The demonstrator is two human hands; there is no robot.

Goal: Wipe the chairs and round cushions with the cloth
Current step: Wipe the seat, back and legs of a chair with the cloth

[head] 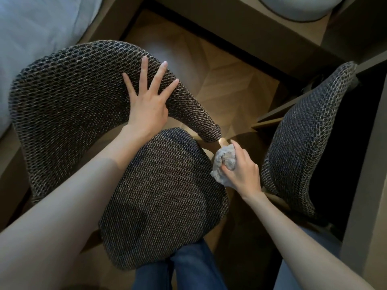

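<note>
A chair with a curved, dark woven backrest fills the left and middle of the head view. Its round dark cushion lies on the seat below. My left hand rests flat on the backrest's right arm, fingers spread straight. My right hand grips a crumpled whitish cloth and holds it against the pale wooden post just under the tip of the backrest's arm. A second woven chair stands at the right, its seat in deep shadow.
White bedding lies at the upper left. A light round cushion sits on a wooden ledge at the top right. Wooden furniture panels close in on the right. Herringbone wood floor shows between the chairs. My blue-jeaned legs are at the bottom.
</note>
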